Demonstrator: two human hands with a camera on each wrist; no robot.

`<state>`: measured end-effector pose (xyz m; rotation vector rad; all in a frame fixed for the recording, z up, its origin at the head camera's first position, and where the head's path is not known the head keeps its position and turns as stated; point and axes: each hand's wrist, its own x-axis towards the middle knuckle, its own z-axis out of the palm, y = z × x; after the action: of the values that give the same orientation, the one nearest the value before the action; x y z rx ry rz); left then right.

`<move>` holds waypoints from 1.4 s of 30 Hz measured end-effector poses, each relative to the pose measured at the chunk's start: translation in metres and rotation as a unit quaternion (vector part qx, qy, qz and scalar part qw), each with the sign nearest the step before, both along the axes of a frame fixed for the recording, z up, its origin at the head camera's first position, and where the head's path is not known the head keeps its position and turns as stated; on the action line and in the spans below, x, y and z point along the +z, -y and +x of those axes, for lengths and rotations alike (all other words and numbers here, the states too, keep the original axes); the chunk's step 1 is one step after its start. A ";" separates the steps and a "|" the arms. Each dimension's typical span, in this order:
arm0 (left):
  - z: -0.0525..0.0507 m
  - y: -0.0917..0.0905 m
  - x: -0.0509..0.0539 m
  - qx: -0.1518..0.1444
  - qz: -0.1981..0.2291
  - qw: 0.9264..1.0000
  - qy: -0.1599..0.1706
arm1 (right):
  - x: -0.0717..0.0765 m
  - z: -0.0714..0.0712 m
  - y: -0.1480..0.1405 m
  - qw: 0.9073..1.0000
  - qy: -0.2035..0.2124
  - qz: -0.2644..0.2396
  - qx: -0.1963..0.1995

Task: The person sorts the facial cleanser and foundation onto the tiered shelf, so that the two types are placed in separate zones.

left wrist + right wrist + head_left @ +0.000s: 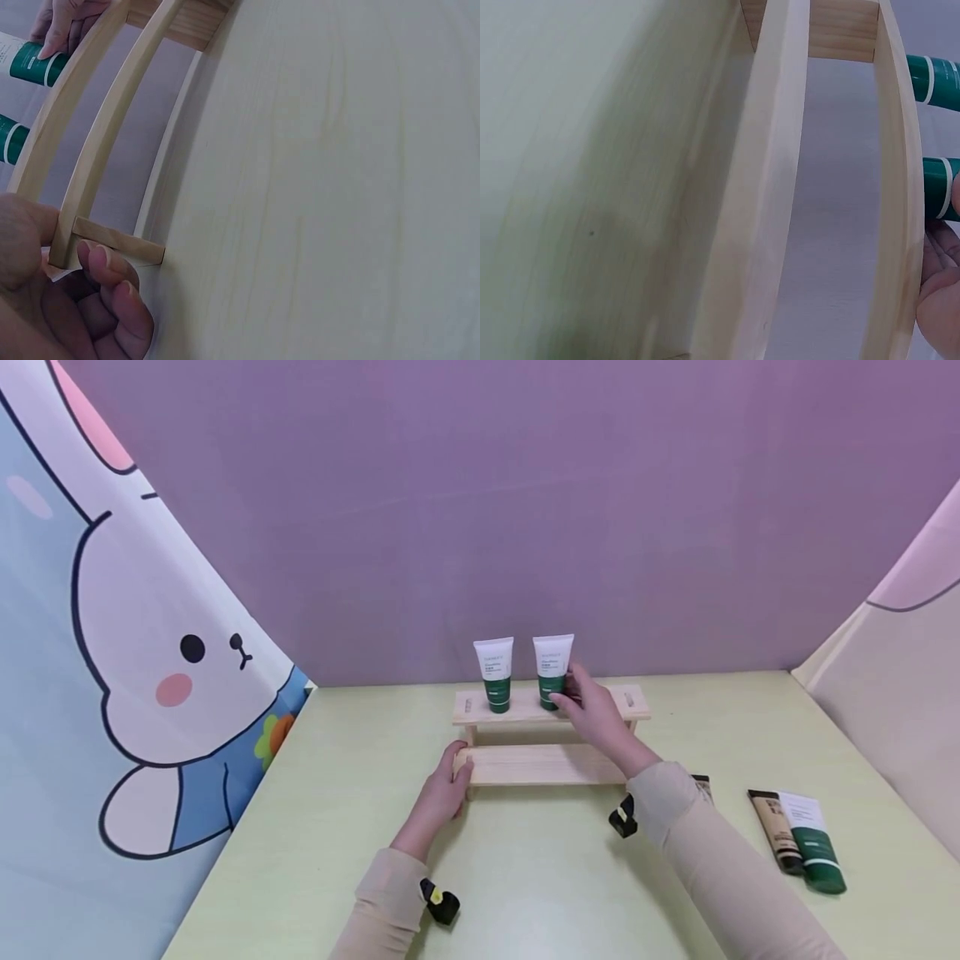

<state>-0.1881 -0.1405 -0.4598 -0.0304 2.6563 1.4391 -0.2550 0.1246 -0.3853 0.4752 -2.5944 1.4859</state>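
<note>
A two-tier wooden rack (540, 766) stands on the table. My left hand (442, 789) grips the left end of its lower shelf, thumb above and fingers curled by the end, as the left wrist view shows. On the upper shelf, a white and green squeeze tube (553, 658) stands cap down, and my right hand (600, 714) pinches it low down near the cap. To its left a matching squeeze tube (495, 668) stands upright with no hand on it. In the right wrist view my right hand (939, 307) is partly cut off by the frame edge.
At the right lie a brown and black tube (777, 831) and another white and green tube (813, 843), side by side. A further dark-ended tube (702, 783) is mostly hidden behind my right sleeve. A purple cloth wall (525, 527) rises behind the table (360, 735).
</note>
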 end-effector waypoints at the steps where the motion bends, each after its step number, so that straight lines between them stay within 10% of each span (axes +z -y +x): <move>1: 0.000 0.000 0.000 -0.001 0.001 1.000 -0.001 | 0.000 0.000 0.000 1.000 0.001 0.001 0.000; 18: -0.001 -0.006 -0.003 -0.013 0.006 1.000 -0.002 | -0.004 0.012 -0.018 0.999 -0.001 -0.038 0.011; 35: -0.004 -0.003 -0.002 -0.018 -0.001 1.000 0.000 | 0.002 0.087 -0.090 0.981 -0.171 0.092 -0.017; 42: -0.003 -0.001 0.000 -0.012 -0.001 1.000 -0.001 | -0.005 0.124 -0.148 0.979 -0.154 0.108 -0.074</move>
<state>-0.1907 -0.1399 -0.4602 0.0042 2.6506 1.4295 -0.1309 0.2731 -0.3900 0.4789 -2.4882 0.9998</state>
